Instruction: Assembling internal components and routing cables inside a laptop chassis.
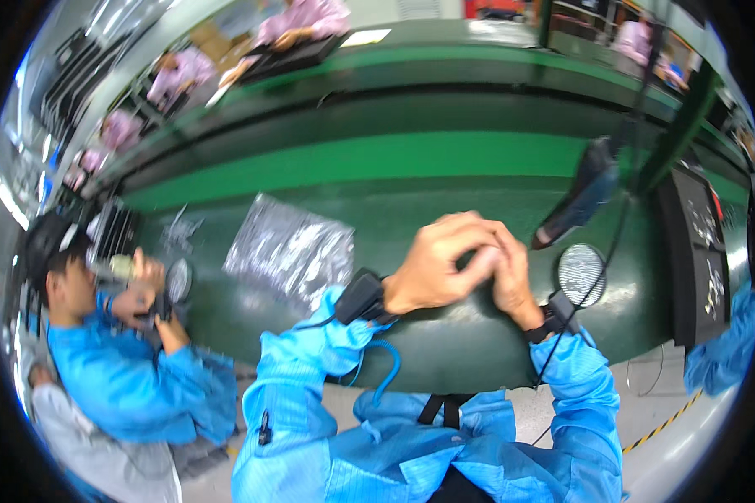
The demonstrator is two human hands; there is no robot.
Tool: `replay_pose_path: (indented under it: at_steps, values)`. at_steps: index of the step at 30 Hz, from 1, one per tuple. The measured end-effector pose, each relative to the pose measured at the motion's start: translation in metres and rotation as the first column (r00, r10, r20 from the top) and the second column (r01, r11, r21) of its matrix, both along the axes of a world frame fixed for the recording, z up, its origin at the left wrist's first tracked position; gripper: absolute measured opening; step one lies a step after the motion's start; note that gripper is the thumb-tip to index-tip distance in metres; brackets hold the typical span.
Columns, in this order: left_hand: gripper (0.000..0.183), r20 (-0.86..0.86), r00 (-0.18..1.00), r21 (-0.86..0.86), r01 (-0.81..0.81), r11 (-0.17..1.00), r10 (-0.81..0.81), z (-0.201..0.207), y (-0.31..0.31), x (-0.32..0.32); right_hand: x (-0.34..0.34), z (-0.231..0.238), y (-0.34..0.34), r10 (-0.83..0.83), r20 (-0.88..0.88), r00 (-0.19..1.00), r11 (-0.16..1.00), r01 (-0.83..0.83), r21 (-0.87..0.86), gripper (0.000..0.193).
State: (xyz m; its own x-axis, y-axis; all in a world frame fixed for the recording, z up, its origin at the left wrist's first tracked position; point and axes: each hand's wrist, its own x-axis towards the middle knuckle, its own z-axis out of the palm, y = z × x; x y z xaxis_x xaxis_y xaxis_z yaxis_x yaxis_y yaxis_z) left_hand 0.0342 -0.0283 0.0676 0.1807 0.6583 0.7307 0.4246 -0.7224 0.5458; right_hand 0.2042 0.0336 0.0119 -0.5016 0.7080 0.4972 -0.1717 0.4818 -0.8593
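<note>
My left hand [436, 264] and my right hand [514, 277] meet above the green tabletop, fingertips touching. The left thumb and forefinger curl round into a ring, and the right fingers bend in against them. Anything between them is hidden. Both wrists carry black boxes on straps, and a blue coiled cord [387, 369] hangs near the left one. Left of my left hand lies a clear plastic bag [289, 251], crinkled and shiny. Beside my right wrist is a round pale disc with a ribbed surface [581, 275].
A dark tapered hand tool [580, 193] hangs at the right by a black cord. Beyond it stand black trays [698, 251]. Clear plastic scraps [180, 230] lie at the left, near a co-worker in blue [134, 360]. People in pink sit across the green bench.
</note>
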Motion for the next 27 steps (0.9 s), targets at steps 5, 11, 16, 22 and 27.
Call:
replay_pose_path:
  at_steps: [5,11,16,22,27]
  values:
    - [0.013,-0.087,0.996,0.172,0.038,0.984,-0.023,0.016,-0.016,0.016,0.015,-0.038,-0.009,0.315,-0.030,0.949,0.894,-0.307,-0.325,0.045]
    - [0.014,-0.051,0.907,0.051,0.421,0.906,-0.419,0.003,-0.039,0.066,-0.006,-0.009,-0.064,0.471,-0.359,0.806,0.799,-0.562,-0.214,0.072]
    - [0.017,0.272,0.772,-0.200,0.630,0.751,-0.575,0.020,-0.036,0.064,-0.006,0.030,-0.057,0.671,-0.274,0.689,0.706,-0.707,-0.046,0.060]
    - [0.018,0.316,0.760,-0.219,0.641,0.735,-0.568,0.025,-0.024,0.068,-0.008,0.031,-0.057,0.691,-0.299,0.659,0.670,-0.738,-0.079,0.047]
    - [0.019,0.297,0.775,-0.214,0.623,0.752,-0.558,0.015,-0.026,0.070,-0.021,0.038,-0.055,0.754,-0.352,0.554,0.566,-0.820,-0.078,0.037]
